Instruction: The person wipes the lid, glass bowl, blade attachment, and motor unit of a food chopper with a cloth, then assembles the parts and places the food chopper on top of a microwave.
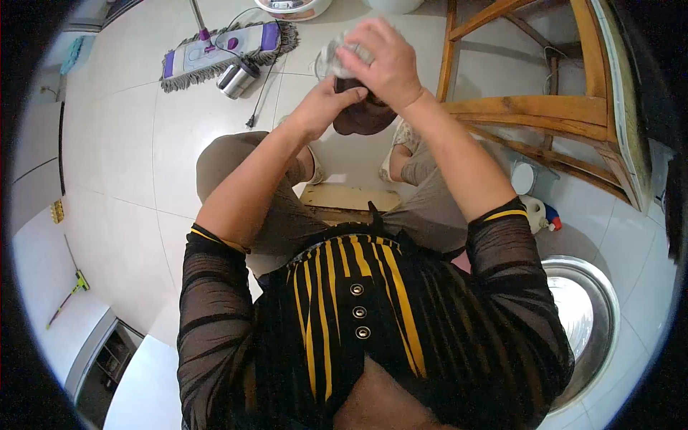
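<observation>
My left hand (326, 107) grips a dark brown object with a rounded, smooth lower end (364, 120), held out in front of my knees. Its exact kind I cannot make out, since both hands cover much of it. Pressed against its upper part is a crumpled whitish cloth (345, 61), under the curled fingers of my right hand (387, 64). The cloth bunches out on the left side of those fingers. Both hands are close together, nearly touching.
A flat mop (240, 46) and a steel kettle-like appliance (238, 79) with its cord lie ahead left. At right stand a wooden chair (530, 107), a white bottle (534, 213) and a metal basin (609, 301). A white tub (304, 14) is at the top.
</observation>
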A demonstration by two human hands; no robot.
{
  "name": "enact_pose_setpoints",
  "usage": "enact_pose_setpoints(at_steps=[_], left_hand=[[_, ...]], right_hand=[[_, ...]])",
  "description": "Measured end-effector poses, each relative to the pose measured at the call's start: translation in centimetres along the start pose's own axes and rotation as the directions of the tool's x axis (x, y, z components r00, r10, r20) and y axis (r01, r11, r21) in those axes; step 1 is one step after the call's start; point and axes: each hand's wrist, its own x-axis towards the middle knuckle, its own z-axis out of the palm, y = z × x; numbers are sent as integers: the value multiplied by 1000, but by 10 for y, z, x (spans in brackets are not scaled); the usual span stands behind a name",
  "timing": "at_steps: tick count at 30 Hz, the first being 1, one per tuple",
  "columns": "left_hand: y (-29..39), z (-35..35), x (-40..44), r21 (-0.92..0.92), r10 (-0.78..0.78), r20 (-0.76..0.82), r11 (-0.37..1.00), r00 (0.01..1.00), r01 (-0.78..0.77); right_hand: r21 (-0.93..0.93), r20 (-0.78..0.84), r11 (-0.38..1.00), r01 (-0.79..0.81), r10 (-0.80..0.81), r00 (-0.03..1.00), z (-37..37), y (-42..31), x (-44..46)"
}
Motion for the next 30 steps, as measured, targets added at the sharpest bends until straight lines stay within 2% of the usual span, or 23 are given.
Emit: enact_pose_setpoints(at_steps=[2,4,6,8,9,10,12,16,18,20,22,23,24,27,29,30], left_hand=[[0,4,-2,-45,48,3,998,999,-48],[2,8,-5,-133,157,-4,979,988,-156],[-2,4,-4,-120,169,-9,978,986,-168],[-7,-2,-3,-124,188,-33,974,982,-191],[-7,-7,-3,-120,162,-24,979,986,-164],[-7,-10,-5,-111,136,-15,984,991,-136],[-9,-13,-9,-112,96,-37,989,995,-99],[-2,-5,-15,-113,111,-12,987,994,-111],[-1,-1,-19,-114,158,-32,980,987,-160],[-2,-4,-18,-111,155,-17,981,988,-156],[-8,-9,-14,-115,147,-12,982,989,-148],[-12,-14,-10,-83,128,-14,988,992,-129],[-10,-15,-9,-48,108,-15,993,994,-109],[-7,-13,-11,-39,89,-8,995,996,-90],[-3,-10,-10,-64,117,8,991,993,-116],[-1,-8,-13,-102,130,-3,986,992,-129]], right_hand=[[-47,-39,999,1,-2,999,-6,15,11],[-95,17,917,-388,391,920,-23,18,26],[-112,-51,929,-353,350,935,-17,27,18],[-65,-119,994,-88,80,990,-4,24,9],[14,-23,999,-47,47,999,-5,3,8],[11,16,1000,27,-27,999,-1,-12,2],[48,104,998,29,-34,994,-5,-28,-2],[-17,45,998,-55,55,997,-11,6,9],[-105,64,918,-383,391,918,-22,8,20],[-165,39,930,-328,338,940,-16,9,10],[-45,13,996,-71,72,997,-8,0,2],[-36,86,999,-30,33,996,-3,-12,-5],[24,83,999,31,-33,996,0,-23,-7],[33,95,999,6,-9,995,-2,-10,-5],[-32,3,994,-102,102,995,-4,12,2],[-32,4,994,-101,101,995,-12,17,6]])
